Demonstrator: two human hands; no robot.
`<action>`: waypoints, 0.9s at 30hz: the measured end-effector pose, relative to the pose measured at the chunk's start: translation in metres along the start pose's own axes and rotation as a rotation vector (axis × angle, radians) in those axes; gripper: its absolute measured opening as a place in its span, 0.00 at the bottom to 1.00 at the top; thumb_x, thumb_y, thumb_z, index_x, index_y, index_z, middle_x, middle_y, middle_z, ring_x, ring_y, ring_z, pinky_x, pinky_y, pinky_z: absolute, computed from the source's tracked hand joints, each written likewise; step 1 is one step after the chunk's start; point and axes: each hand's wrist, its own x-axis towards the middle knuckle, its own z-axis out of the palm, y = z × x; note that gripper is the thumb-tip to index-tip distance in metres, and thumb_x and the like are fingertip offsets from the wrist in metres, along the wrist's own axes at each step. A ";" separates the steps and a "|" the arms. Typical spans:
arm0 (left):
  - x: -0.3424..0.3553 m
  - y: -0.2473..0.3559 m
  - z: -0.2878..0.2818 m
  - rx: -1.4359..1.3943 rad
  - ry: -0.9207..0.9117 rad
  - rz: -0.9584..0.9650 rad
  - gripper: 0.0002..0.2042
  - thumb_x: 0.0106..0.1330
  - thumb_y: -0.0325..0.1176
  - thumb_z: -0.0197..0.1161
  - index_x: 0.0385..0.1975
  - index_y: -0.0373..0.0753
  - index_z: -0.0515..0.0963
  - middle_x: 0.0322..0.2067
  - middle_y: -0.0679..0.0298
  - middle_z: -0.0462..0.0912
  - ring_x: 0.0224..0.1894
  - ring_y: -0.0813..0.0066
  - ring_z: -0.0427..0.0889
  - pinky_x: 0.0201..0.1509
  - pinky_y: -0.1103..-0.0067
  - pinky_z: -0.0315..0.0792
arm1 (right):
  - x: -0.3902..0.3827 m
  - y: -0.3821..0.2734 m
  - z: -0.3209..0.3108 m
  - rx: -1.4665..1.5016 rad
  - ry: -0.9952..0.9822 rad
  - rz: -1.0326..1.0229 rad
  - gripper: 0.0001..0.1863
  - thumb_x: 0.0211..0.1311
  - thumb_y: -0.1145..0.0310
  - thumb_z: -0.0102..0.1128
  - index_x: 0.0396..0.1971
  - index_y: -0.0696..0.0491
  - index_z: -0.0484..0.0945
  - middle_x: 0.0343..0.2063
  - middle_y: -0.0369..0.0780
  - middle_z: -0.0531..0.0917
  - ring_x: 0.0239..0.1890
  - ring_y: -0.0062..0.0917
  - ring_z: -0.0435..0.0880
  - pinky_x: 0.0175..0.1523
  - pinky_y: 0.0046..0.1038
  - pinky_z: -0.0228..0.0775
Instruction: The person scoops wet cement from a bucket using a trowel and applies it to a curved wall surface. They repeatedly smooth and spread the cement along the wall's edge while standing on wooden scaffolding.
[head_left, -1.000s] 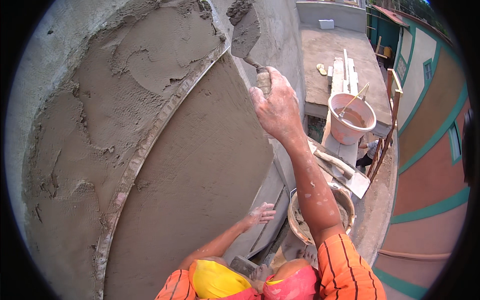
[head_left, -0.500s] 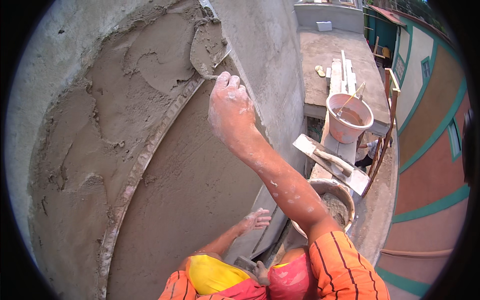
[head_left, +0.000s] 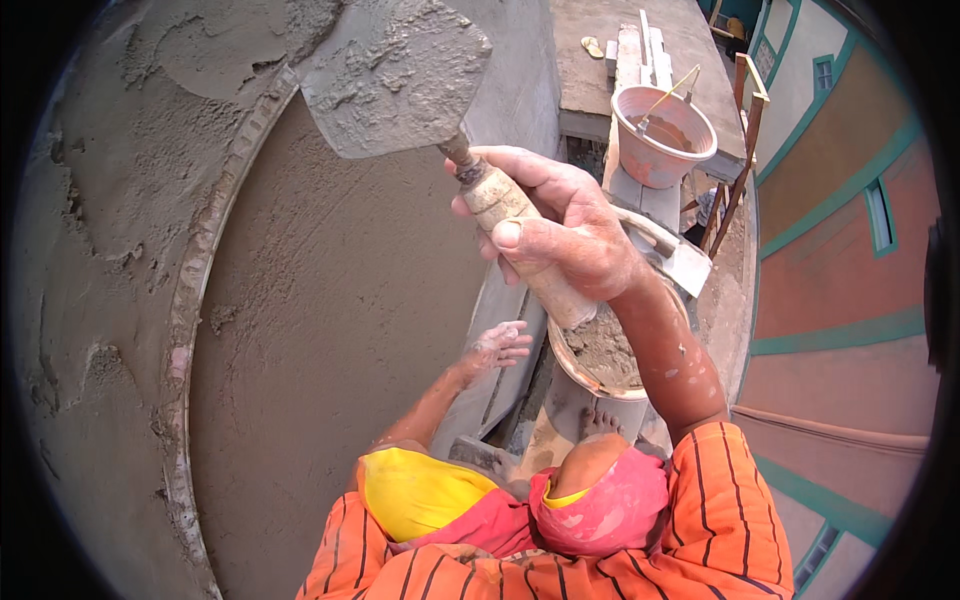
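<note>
My right hand [head_left: 575, 225] is closed round the pale handle of a trowel [head_left: 395, 85], raised between me and the wall. Its wide blade carries a rough coat of wet mortar. Lower down, my left hand [head_left: 500, 345] hangs with fingers apart and nothing in it, near the edge of the plastered wall [head_left: 340, 300]. Along that wall runs a long, thin curved strip [head_left: 185, 300], with thicker, rougher mortar [head_left: 90, 270] on its left side. Beneath my right forearm stands a bucket of mortar [head_left: 605, 355], partly hidden by the hand and handle.
A plastering float [head_left: 685, 265] rests across the mortar bucket's far side, partly covered by my wrist. Farther off, a pinkish bucket [head_left: 660, 140] of murky liquid holds a brush-like tool. Wooden posts [head_left: 735, 160] stand right of it. My bare foot [head_left: 600, 422] shows below.
My right hand has drawn the trowel back from the upper wall, toward me and to the right, turning its mortar-covered blade into view. My left hand stays open. The view has shifted.
</note>
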 end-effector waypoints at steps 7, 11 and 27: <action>0.011 0.008 0.013 -0.048 -0.055 0.106 0.34 0.69 0.54 0.53 0.67 0.37 0.60 0.60 0.54 0.71 0.57 0.68 0.74 0.61 0.69 0.65 | -0.230 -0.003 -0.091 -0.631 0.202 0.639 0.24 0.55 0.65 0.65 0.53 0.56 0.77 0.42 0.40 0.83 0.39 0.30 0.83 0.47 0.35 0.74; 0.029 0.014 0.026 -0.089 -0.071 0.089 0.31 0.70 0.49 0.53 0.66 0.34 0.61 0.54 0.57 0.75 0.51 0.72 0.76 0.57 0.73 0.69 | -0.253 -0.016 -0.084 -1.523 0.032 0.981 0.19 0.56 0.67 0.62 0.49 0.49 0.79 0.39 0.40 0.83 0.41 0.39 0.82 0.45 0.39 0.74; 0.033 0.054 0.096 -0.153 -0.410 0.206 0.36 0.66 0.35 0.62 0.69 0.27 0.52 0.45 0.61 0.74 0.47 0.75 0.79 0.55 0.78 0.75 | -0.248 0.055 -0.138 -1.254 -0.197 1.099 0.19 0.68 0.54 0.50 0.32 0.55 0.80 0.25 0.47 0.82 0.30 0.42 0.82 0.39 0.42 0.74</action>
